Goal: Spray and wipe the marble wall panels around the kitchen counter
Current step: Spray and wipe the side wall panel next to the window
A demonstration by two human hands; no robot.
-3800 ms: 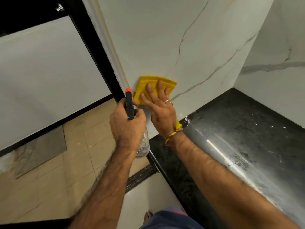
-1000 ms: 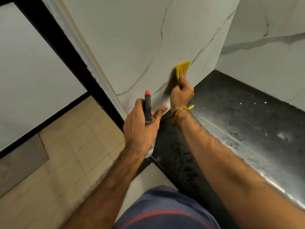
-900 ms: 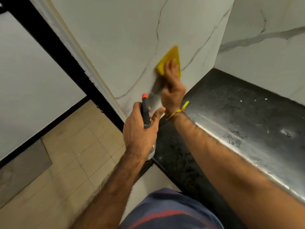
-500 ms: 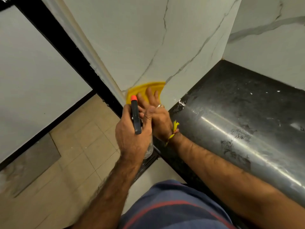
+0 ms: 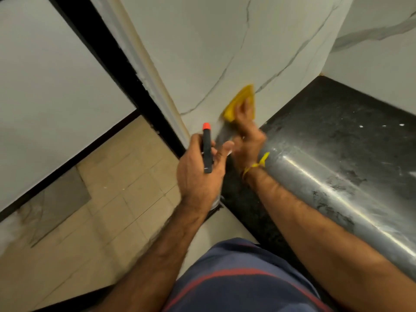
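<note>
Marble wall panels (image 5: pixel 202 52) fill the upper middle and upper right of the frame, white with thin grey veins, meeting at a corner above the black counter (image 5: pixel 337 136). Nearest the camera, at the bottom centre, is blue cloth with a red stripe (image 5: pixel 236 282), and both bare forearms reach up from it. The left hand (image 5: pixel 200 174), just right of centre, has its fingers curled round a spray bottle (image 5: pixel 207 152); its dark head with an orange tip points up, the thumb lies alongside it, and the clear body shows only as a sliver below the palm. No label or writing can be read on it. Just beyond, the right hand (image 5: pixel 247 140), blurred, presses a yellow cloth (image 5: pixel 238 104) flat against the lower part of the middle panel, close above the counter's near end; the fingers look extended over the cloth. A yellow thread (image 5: pixel 256 164) circles that wrist. The counter runs toward the right, glossy and speckled with white flecks. At lower left lies a beige tiled floor (image 5: pixel 112 188), and a black frame (image 5: pixel 108 64) crosses the upper left.
</note>
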